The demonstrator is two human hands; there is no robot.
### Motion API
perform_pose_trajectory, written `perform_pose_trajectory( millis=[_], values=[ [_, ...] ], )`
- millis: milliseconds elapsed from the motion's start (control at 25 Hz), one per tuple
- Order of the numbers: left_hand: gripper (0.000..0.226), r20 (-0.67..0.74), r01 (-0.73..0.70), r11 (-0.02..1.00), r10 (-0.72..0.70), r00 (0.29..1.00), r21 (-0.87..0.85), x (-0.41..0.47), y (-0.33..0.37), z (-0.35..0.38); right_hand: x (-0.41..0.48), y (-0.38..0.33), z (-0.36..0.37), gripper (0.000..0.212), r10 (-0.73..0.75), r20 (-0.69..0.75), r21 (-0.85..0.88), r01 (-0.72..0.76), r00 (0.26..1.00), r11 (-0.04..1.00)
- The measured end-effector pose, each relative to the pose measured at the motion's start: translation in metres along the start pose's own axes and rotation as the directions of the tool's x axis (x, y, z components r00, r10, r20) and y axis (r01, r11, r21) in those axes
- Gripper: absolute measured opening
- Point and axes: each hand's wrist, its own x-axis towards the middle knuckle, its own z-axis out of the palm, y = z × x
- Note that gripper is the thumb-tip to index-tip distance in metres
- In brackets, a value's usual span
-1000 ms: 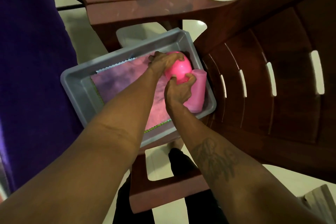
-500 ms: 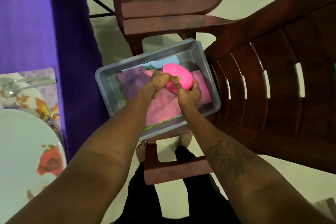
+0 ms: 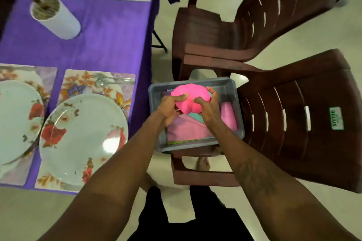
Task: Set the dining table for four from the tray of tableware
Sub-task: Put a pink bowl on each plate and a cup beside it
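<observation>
A grey tray (image 3: 154, 92) sits on a brown plastic chair beside the purple-clothed table (image 3: 109, 31). Both my hands hold bright pink bowls (image 3: 189, 94) above the tray; they look like a nested pair, blurred. My left hand (image 3: 168, 109) grips them from the left with its thumb on top, and my right hand (image 3: 209, 107) grips the right side. Under them in the tray lie folded pink and teal napkins (image 3: 186, 129) and a pale pink cup (image 3: 228, 115) on its side. On the table, a floral plate (image 3: 84, 139) rests on a placemat with a fork and spoon (image 3: 111, 81).
A second floral plate (image 3: 15, 121) lies at the left edge, and more plates stand at the far side of the table. A white cylinder holder (image 3: 56, 19) stands on the cloth. Two brown chairs (image 3: 293, 123) crowd the right side.
The view has swung left and up, bringing the set table into sight. Both hands have lifted the pink bowls a little higher over the tray, still gripping them.
</observation>
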Motion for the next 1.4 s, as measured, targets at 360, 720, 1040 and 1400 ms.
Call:
perform_pose_trajectory(
  millis=[360,720,1040,1400],
  values=[
    [0.085,-0.054,-0.243,0.956,0.237,0.970,-0.165,-0.088,0.060,-0.109,-0.078,-0.053,0.130,0.080,-0.295,0.127,-0.149,0.312,0.947,0.938],
    [0.062,-0.138,-0.301,0.863,0.268,0.954,-0.406,-0.153,0.058,-0.279,-0.141,-0.040,0.264,0.071,-0.313,0.241,-0.109,0.346,0.919,0.932],
    [0.105,-0.145,-0.327,0.809,0.294,0.945,-0.488,-0.205,0.030,-0.403,-0.182,0.003,0.325,0.030,0.171,0.115,-0.025,-0.169,0.979,0.985],
    [0.101,-0.114,-0.307,0.786,0.293,0.949,-0.537,-0.217,0.015,-0.438,-0.184,0.020,0.334,0.035,-0.171,0.036,-0.671,0.150,0.985,0.726]
  ],
)
